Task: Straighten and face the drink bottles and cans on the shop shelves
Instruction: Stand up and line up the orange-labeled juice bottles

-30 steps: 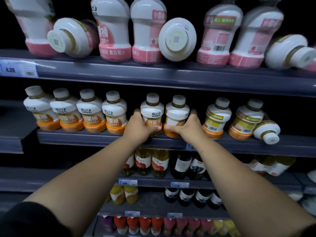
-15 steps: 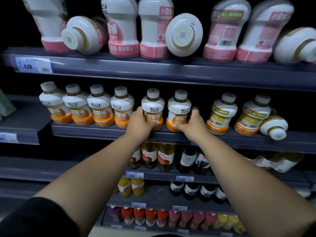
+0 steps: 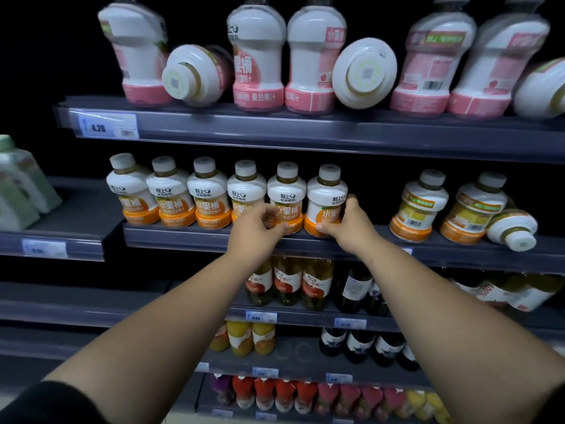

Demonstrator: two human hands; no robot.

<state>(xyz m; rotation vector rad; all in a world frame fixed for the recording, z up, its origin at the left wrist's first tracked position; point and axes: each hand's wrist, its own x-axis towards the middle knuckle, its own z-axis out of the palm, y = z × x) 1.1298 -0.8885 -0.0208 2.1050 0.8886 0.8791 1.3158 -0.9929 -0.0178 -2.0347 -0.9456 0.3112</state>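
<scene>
Dark shop shelving fills the view. On the middle shelf [image 3: 183,237] six orange-banded bottles stand upright in a tight row, labels forward. The right hand [image 3: 351,228] grips the sixth bottle [image 3: 327,197] low down, thumb at its orange base, fingers round its right side. The left hand [image 3: 256,231] is curled just before the fifth bottle [image 3: 287,191]; blur hides whether its fingers touch it. Past a gap to the right stand two back-turned bottles [image 3: 419,203] and a toppled bottle [image 3: 513,229], its long axis pointing outward, cap forward. The right hand is nearer, so these likely fall to it.
</scene>
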